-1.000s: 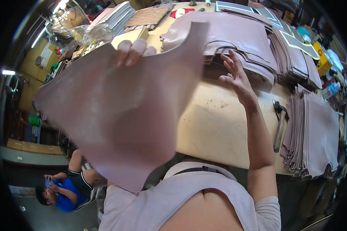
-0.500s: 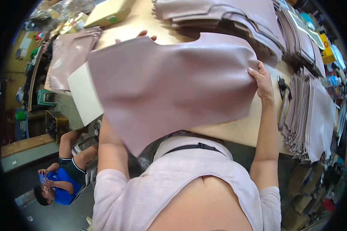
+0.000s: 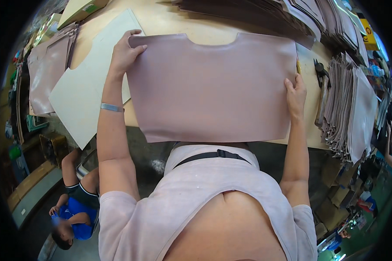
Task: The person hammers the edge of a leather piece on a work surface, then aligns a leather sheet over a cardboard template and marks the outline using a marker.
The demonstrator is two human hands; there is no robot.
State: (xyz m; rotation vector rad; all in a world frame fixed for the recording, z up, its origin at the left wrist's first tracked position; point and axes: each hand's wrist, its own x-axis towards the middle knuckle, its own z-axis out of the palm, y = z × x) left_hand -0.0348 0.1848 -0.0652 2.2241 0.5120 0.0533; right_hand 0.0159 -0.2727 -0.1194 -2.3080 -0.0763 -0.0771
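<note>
My left hand [image 3: 130,52] grips the top left corner of a dusty-pink sheet [image 3: 213,87] with a curved notch in its top edge. My right hand [image 3: 295,91] holds the sheet by its right edge, beside a thin yellow item [image 3: 299,65] partly hidden behind it. The sheet is spread over the near part of the wooden table [image 3: 100,21]. Left of it lies a cream sheet [image 3: 85,98] with a curved cutout, partly under my left arm. A hammer [image 3: 320,71] lies just right of my right hand.
Stacks of pink pieces lie at left [image 3: 45,74], top right [image 3: 270,15] and right [image 3: 353,108]. A box [image 3: 78,11] stands at top left. A seated person in blue [image 3: 76,213] is below left; other people [image 3: 390,154] show at the far right. Cardboard [image 3: 339,182] is below right.
The pink sheet has come down from a raised, tilted position to lie squarely across the table. My left hand now shows at its corner; my right hand, apart from it earlier, holds its edge.
</note>
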